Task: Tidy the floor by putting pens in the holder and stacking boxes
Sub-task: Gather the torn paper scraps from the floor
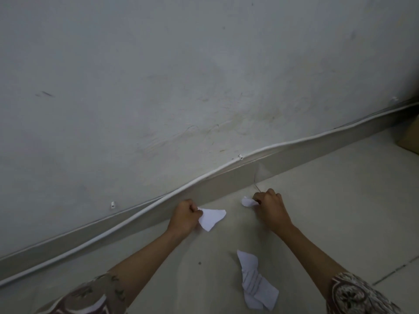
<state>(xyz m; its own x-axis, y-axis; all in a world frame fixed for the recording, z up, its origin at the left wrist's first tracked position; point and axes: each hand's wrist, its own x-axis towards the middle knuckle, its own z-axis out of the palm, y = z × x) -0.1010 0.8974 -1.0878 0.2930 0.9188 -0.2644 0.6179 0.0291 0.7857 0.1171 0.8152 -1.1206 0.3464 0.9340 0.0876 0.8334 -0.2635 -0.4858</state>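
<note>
Both hands are low over a pale tiled floor beside a wall. My left hand (184, 217) grips a torn white scrap of paper (212, 217) that sticks out to the right of its fist. My right hand (269, 207) is curled round a smaller crumpled white paper scrap (248, 202) poking out on its left. A longer crumpled strip of lined white paper (256, 283) lies on the floor between my forearms. No pens and no pen holder are in view.
A grey scuffed wall (181, 75) fills the upper view, with a skirting board (226, 184) and a white cable (158, 200) clipped along it. The corner of a cardboard box (410, 139) shows at the right edge.
</note>
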